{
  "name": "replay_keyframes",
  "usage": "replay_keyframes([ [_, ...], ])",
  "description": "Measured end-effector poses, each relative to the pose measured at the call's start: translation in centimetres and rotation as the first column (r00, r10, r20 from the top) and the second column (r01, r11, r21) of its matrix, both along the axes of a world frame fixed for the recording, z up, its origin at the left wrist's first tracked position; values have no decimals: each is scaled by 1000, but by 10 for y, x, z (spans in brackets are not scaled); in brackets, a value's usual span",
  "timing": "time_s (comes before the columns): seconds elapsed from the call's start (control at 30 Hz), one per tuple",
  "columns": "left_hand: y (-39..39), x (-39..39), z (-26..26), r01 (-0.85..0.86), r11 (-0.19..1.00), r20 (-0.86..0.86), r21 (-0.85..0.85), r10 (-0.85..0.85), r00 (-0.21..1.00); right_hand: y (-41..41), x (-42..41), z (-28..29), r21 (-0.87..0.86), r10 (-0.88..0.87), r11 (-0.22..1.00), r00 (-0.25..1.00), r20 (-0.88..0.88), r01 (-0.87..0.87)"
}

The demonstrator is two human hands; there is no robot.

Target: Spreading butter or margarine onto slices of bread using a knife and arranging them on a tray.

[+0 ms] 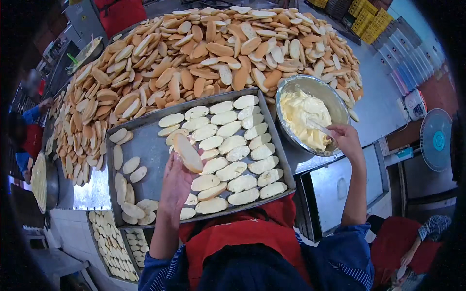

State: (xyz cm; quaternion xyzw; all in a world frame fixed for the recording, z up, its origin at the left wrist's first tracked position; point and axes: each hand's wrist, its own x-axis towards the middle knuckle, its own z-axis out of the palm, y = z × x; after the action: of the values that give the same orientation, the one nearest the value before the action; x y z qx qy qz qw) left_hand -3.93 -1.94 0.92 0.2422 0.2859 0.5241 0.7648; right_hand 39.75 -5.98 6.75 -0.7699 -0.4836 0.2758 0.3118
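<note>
My left hand [179, 182] holds an oval bread slice [188, 152] tilted above a rectangular metal baking tray [147, 165]. On the tray's right side lie rows of oval slices coated with pale cream [233, 142]; several plain-looking slices [134, 210] lie loosely along its left side. Over a steel bowl [341, 105] to the right of the tray, my right hand [342, 137] grips a pale spreading tool [316, 126], whose far end is in the thick, pale yellow cream [304, 109]. Part of the tray's contents is hidden behind my left hand.
A large heap of oval bread slices [204, 54] covers the table beyond the tray. Filled trays [113, 243] stand below at the left. Another person's arm [36, 109] is near a second cream bowl [49, 182]. A fan [438, 140] and another person [404, 247] are at the right.
</note>
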Motion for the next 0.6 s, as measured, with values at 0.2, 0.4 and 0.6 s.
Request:
replay_keyframes([
  [0.2, -2, -4, -15, -43, 999, -36, 4, 43, 998, 1, -12, -5, -127, 42, 990, 986, -162, -64],
  [0.4, -2, 6, -18, -29, 1000, -66, -1, 29, 997, 8, 1, -6, -174, -97, 985, 877, -470, 15],
  [0.6, 3, 21, -11, -20, 998, 19, -59, 21, 1000, -4, 0, -2, -49, -99, 995, 853, -513, 85],
])
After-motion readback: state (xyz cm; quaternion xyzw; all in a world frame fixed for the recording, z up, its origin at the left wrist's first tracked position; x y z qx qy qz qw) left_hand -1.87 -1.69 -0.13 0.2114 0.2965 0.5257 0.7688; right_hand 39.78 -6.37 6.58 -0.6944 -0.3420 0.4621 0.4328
